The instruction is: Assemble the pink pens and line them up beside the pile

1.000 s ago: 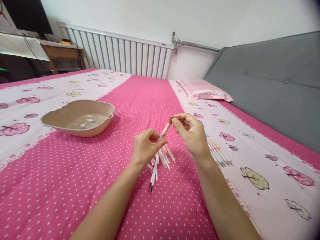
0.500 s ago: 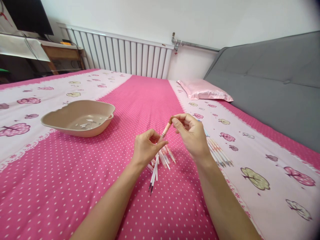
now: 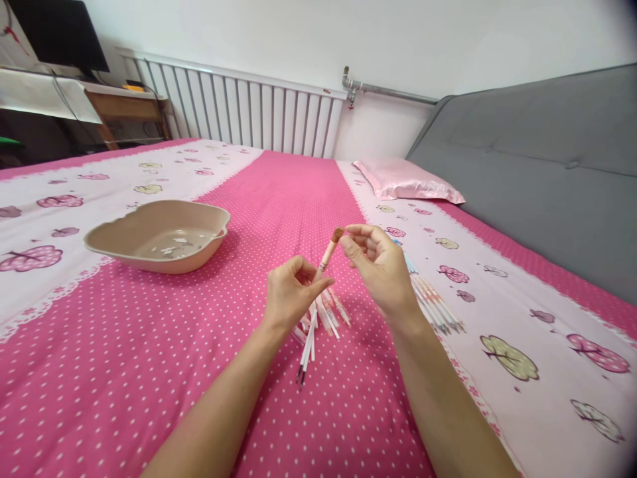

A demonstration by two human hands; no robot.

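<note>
My left hand (image 3: 293, 292) is closed on a pale peach pen (image 3: 327, 255), pinching its lower part between thumb and fingers. The pen tilts up to the right and ends in a brown top (image 3: 338, 234). Just right of that top is my right hand (image 3: 381, 269), its thumb and index fingertips slightly apart with nothing visible between them. Below my left hand lie white pen refills (image 3: 307, 348) with dark tips and several pinkish pen barrels (image 3: 328, 313), partly covered by the hand. Beyond my right wrist, a row of assembled-looking pens (image 3: 438, 305) lies on the bed.
A beige basin (image 3: 154, 260) with small white pieces inside stands on the pink dotted bedspread (image 3: 239, 219) at left. A pink pillow (image 3: 405, 179) lies near the grey headboard (image 3: 537, 146). A white radiator (image 3: 239, 106) and a desk with a monitor (image 3: 60, 33) are behind.
My right fingertips have come off the pen's brown top, which now sits slightly to their left. My left hand keeps its grip on the pen.
</note>
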